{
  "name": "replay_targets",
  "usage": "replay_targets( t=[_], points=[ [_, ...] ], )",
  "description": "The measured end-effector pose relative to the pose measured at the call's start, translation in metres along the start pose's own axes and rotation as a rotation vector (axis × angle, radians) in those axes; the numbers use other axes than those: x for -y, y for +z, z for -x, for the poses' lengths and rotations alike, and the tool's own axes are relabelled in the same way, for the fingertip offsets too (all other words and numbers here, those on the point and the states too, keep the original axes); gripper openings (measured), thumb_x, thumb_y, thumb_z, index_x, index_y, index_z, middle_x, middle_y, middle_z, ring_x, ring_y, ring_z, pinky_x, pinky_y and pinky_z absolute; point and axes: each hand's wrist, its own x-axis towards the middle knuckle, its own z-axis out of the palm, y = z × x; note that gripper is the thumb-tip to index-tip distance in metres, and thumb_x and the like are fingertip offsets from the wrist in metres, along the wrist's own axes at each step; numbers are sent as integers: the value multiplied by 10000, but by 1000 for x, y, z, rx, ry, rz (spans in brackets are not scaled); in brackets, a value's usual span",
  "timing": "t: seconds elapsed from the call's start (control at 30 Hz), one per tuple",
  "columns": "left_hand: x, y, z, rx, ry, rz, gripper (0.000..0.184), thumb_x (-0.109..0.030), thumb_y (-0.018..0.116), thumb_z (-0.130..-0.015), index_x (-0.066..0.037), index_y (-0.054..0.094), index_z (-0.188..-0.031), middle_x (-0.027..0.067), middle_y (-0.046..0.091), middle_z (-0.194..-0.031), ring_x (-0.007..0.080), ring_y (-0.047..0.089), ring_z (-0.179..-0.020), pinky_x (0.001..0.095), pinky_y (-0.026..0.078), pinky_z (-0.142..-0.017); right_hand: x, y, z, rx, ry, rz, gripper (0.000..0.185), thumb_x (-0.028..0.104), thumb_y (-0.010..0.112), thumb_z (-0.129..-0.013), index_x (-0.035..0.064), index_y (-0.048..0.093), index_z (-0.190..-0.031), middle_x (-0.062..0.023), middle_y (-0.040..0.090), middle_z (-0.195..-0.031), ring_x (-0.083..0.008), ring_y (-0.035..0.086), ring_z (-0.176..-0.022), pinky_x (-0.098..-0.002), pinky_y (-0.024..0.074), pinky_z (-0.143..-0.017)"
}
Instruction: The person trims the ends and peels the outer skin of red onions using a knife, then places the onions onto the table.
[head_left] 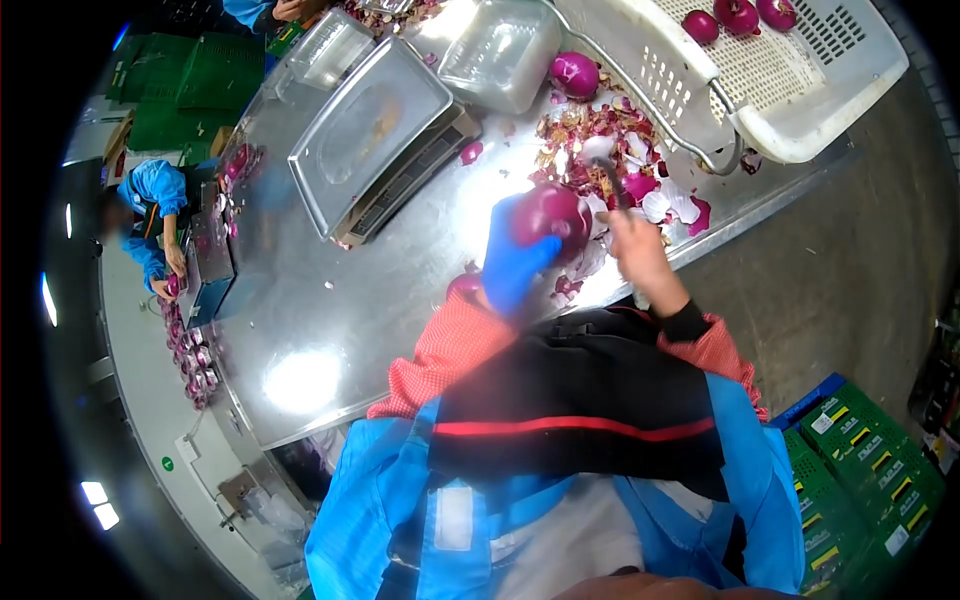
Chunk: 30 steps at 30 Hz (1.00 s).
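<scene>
My left hand (512, 262), in a blue glove, is closed around a large red onion (553, 218) above the steel table. My bare right hand (642, 252) grips a small knife (608, 182), its dark, blurred length pointing away from me, just right of the onion. Loose onion skins (632, 150) in purple, white and brown lie around and beyond both hands. Another red onion (575, 76) rests farther back by the skins. Part of a red onion (465, 284) shows beside my left wrist.
A scale (375, 140) stands on the steel table (300, 300), with clear plastic containers (500, 55) nearby. A white crate (790, 110) at the back right holds red onions. Green crates (865, 470) are stacked at lower right. A co-worker (155, 205) handles onions at left; another person's hand (290, 10) shows at top.
</scene>
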Motion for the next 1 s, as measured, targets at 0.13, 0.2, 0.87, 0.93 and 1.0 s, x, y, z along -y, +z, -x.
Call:
replay_targets(
  t=[0.13, 0.2, 0.87, 0.93, 1.0],
  points=[
    [1, 0, 14, 164, -93, -6, 688, -140, 732, -786, -28, 365, -1357, 159, 520, -1273, 275, 537, -1174, 408, 461, -1000, 6, -34, -11, 80, 240, -340, 419, 359, 449, -998, 3, 630, -1124, 5, 478, -623, -94, 496, -526, -265, 402, -470],
    [-1, -4, 6, 190, -239, 87, 727, -101, 722, -786, -21, 335, -1396, 160, 514, -1294, 275, 528, -1193, 415, 451, -1013, 34, -28, 0, 163, 145, -430, 404, 352, 478, -992, 23, 594, -1195, 20, 483, -653, -78, 470, -527, -234, 385, -473],
    [-11, -18, -21, 34, -27, 158, 530, -148, 670, -851, 11, 447, -1305, 115, 608, -1113, 189, 617, -1010, 311, 513, -878, 58, -41, 40, -241, -708, 641, 522, 172, 760, -676, 90, 600, -1165, -61, 535, -817, -234, 600, -677, -358, 466, -574],
    [-14, -21, -20, 50, -43, 92, 509, -144, 674, -849, 7, 461, -1286, 104, 612, -1093, 169, 615, -991, 303, 515, -857, 59, -43, 41, -253, -718, 687, 517, 157, 759, -674, 90, 603, -1163, -57, 533, -812, -222, 601, -681, -352, 466, -573],
    [-21, -19, -17, 45, -70, 25, 485, -139, 677, -847, 2, 475, -1264, 95, 616, -1075, 152, 613, -974, 298, 516, -839, 59, -45, 42, -275, -731, 716, 509, 146, 757, -672, 88, 610, -1156, -53, 528, -801, -212, 598, -677, -346, 464, -567]
  ],
)
